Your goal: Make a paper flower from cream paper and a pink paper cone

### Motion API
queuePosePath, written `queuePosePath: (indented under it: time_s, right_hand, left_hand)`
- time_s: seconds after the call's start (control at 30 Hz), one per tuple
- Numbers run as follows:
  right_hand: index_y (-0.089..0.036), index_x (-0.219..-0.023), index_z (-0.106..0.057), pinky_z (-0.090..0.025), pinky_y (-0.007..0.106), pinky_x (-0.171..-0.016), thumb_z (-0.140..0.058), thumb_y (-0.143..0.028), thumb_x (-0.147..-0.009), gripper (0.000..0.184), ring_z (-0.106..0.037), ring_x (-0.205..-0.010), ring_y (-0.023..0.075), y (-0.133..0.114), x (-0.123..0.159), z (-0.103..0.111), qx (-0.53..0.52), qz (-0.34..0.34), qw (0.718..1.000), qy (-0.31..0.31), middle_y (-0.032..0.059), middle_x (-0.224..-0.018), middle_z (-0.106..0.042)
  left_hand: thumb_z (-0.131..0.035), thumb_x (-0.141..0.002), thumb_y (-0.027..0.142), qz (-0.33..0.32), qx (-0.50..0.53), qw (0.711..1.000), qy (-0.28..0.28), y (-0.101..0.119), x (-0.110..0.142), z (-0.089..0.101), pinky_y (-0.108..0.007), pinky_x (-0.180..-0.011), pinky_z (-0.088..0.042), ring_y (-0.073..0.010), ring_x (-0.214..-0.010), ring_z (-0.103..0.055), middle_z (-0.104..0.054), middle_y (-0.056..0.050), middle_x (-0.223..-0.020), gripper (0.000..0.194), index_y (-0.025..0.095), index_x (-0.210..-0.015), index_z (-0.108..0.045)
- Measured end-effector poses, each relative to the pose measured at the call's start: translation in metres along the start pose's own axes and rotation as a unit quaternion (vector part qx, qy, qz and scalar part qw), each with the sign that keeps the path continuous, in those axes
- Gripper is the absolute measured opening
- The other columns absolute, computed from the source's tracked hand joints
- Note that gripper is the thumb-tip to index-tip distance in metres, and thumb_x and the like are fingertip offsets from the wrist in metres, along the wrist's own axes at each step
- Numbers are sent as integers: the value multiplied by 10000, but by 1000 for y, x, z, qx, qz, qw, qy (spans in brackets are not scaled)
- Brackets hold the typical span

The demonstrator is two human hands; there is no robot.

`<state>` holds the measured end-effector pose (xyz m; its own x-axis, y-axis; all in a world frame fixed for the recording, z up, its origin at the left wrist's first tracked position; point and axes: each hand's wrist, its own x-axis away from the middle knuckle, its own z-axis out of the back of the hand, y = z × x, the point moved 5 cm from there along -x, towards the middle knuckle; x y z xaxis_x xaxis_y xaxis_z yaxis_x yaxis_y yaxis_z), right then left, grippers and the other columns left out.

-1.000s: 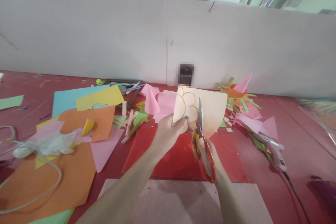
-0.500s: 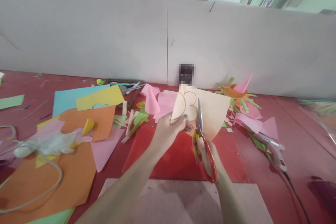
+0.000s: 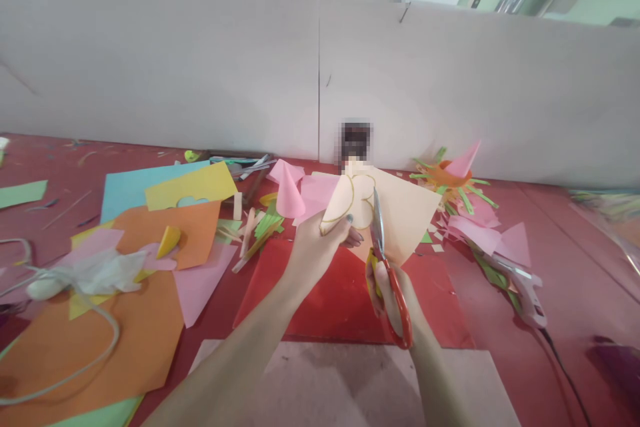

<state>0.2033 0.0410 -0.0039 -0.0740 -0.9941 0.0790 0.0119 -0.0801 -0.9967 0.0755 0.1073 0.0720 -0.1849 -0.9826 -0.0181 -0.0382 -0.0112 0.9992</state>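
My left hand pinches the lower left of a cream paper sheet, which carries a rounded, petal-like outline in dark yellow. In my right hand is a pair of scissors with red and yellow handles. The blades point up and away from me, lying at the right side of the drawn outline. Both hands are held above a red board. Just left of the sheet stands a pink paper cone.
Orange paper, blue paper and a white cable lie at the left. A glue gun rests at the right, below an orange and green paper craft. A white partition rises behind the table.
The left hand has shifted slightly left and tilted the cream sheet. The scissor blades have moved a little left along the outline's edge and look closer together.
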Motion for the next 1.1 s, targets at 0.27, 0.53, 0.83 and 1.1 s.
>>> queuePosePath:
  time_s: [0.27,0.53,0.83,1.1]
  right_hand:
    - [-221,-664,-361,-256,184,-294,-412,-653,-801,456,-281,-288,60,2,-2,0,17,1,1000,-5,-97,-374,-317]
    - [-230,-653,-328,-236,183,-290,-401,-655,-803,456,-273,-283,58,-7,0,-3,22,4,1000,-12,-106,-365,-297]
    - [-227,-679,-333,-247,183,-293,-398,-657,-804,453,-267,-293,57,-2,1,-2,37,-24,999,-29,-110,-376,-282]
    - [-225,-667,-345,-239,190,-299,-405,-671,-789,467,-270,-296,60,0,1,0,34,-20,999,-29,-103,-372,-300]
  left_hand:
    - [-563,-766,284,9,-20,999,31,5,-1,3,-235,-587,-553,-151,-564,-656,-691,-58,-611,199,119,-664,-611]
    - [-546,-774,260,0,-36,998,43,6,-1,6,-215,-576,-549,-147,-572,-659,-689,-57,-612,186,117,-674,-611]
    - [-545,-783,296,1,-29,999,45,2,-3,8,-225,-593,-556,-160,-594,-672,-712,-76,-661,219,114,-695,-629]
    - [-553,-770,283,2,-46,997,58,6,-3,10,-251,-617,-564,-176,-604,-680,-715,-74,-650,209,118,-685,-649]
